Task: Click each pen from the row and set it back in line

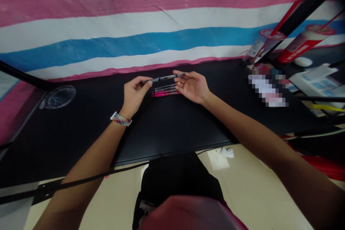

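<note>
- A slim pen with clear and dark parts is held up between the two hands, just at 12 o'clock of the other pens
- The left hand, between 8 and 9 o'clock of that pen, has its fingers pinching the left end, thumb on the near side
- The right hand, near 3 o'clock of it, turns its palm to the view, thumb and index finger closed on the dark right end, the other fingers loosely bent
- Several pens lie side by side on the black bench, grey and pink at their left ends, the right ends partly hidden behind the right fingers
- A multicoloured wristband circles the left wrist, at 7 o'clock of the hand
- From the middle of the view, a clear plastic lid sits at 9 o'clock
- Two drink cups with red straws, one clear and one largely red, stand towards 2 o'clock, blurred
- A striped sheet in pink, white and blue spans 12 o'clock
</note>
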A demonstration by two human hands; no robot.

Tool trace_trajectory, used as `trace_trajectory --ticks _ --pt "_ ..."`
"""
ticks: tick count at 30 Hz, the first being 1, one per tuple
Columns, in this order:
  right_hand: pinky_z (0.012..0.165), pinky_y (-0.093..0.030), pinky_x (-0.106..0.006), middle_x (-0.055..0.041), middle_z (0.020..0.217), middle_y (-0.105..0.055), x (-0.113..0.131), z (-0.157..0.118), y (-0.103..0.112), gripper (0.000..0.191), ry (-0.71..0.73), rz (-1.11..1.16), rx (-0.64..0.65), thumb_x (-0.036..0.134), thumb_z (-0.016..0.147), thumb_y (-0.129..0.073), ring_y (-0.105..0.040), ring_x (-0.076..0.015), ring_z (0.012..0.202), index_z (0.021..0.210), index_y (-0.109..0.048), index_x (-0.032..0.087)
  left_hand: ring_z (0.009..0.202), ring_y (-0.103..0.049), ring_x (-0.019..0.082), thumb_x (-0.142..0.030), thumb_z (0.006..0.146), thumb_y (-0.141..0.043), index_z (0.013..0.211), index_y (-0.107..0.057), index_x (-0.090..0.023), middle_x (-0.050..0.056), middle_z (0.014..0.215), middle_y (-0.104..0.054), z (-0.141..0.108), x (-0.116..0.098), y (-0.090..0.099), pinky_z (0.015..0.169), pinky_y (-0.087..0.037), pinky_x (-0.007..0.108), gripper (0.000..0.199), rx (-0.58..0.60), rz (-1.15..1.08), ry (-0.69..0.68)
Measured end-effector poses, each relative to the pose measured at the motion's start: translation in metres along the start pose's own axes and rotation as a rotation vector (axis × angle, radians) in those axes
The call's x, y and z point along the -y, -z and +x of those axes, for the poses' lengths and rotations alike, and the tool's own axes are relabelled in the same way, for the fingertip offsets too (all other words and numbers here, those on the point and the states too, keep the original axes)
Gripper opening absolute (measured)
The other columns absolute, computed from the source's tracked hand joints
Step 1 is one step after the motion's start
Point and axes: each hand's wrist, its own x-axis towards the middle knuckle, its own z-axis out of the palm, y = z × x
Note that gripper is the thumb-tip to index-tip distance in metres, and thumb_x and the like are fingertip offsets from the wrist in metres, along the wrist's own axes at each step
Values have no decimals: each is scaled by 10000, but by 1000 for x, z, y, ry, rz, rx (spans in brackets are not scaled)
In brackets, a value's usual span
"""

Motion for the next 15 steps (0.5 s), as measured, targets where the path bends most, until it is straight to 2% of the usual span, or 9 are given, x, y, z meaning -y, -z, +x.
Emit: trace_trajectory --ticks 6,15 --pt "923 -680 -321 -86 927 -808 -4 3 2 316 34 5 3 283 836 -709 -742 -186 859 1107 -817 160 931 -771 200 -451 925 -897 1025 -876 -230 52 1030 -864 0 2 0 927 -616 355 244 8 -11 9" --pt "911 -692 -316 -95 940 -812 -2 1 0 325 34 16 -24 308 871 -667 -755 -194 874 1117 -820 159 903 -763 201 -458 921 -889 1032 -881 -228 53 1003 -864 -1 3 -2 899 -617 356 255 8 -5 17"
